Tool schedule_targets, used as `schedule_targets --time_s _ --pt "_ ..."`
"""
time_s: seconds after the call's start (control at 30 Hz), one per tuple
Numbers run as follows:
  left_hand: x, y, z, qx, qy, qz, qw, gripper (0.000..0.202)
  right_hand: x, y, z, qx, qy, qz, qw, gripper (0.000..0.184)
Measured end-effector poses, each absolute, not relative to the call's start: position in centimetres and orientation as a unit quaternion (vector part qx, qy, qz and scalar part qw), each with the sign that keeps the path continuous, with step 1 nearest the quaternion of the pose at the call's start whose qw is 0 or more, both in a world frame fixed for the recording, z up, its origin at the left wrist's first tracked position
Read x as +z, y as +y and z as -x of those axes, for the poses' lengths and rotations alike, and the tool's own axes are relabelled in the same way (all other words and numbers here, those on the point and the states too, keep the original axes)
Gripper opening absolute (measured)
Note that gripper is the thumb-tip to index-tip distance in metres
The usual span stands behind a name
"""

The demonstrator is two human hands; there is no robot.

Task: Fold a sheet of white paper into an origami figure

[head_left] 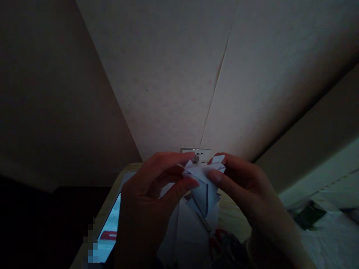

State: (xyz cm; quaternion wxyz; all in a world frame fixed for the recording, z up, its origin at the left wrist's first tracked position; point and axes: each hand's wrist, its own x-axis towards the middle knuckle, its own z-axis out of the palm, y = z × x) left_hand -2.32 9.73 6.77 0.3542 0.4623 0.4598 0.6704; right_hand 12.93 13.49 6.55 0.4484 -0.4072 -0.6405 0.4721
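A piece of white paper folded into a pointed, layered shape [200,188] is held up between both hands above the table. My left hand [157,186] pinches its left side, thumb in front and fingers behind. On the opposite side, my right hand [238,183] grips the upper right flap with its thumb pressed on the front. Below the folded paper lie scissors [214,239] with red handles, their blades pointing up and left. They rest on white paper sheets [187,233], partly hidden by my hands and a dark sleeve.
A lit screen [110,228] lies at the left side of the small wooden table [123,173]. Behind the table, a wall socket [203,152] with something plugged in sits low on the pale wall [168,93]. Whitish plastic-looking material [328,231] is at the lower right.
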Motion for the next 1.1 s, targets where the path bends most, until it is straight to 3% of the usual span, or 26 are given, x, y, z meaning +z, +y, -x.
schedule_targets --time_s 0.23,0.57,0.87,1.1 --pt "7.06 10.07 2.28 0.685 0.409 -0.389 0.460 0.044 6.76 13.10 -13.25 0.481 -0.613 0.379 0.499 0.014" --pt "7.26 9.70 1.61 0.695 0.450 -0.427 0.364 0.040 7.06 13.35 -13.27 0.496 -0.628 0.383 0.462 0.015" --pt "7.27 9.84 1.72 0.660 0.456 -0.391 0.452 0.046 6.72 13.03 -13.00 0.466 -0.628 0.400 0.478 0.015" --pt "6.98 10.08 2.08 0.657 0.474 -0.404 0.424 0.040 7.23 13.18 -13.11 0.468 -0.660 0.398 0.433 0.021"
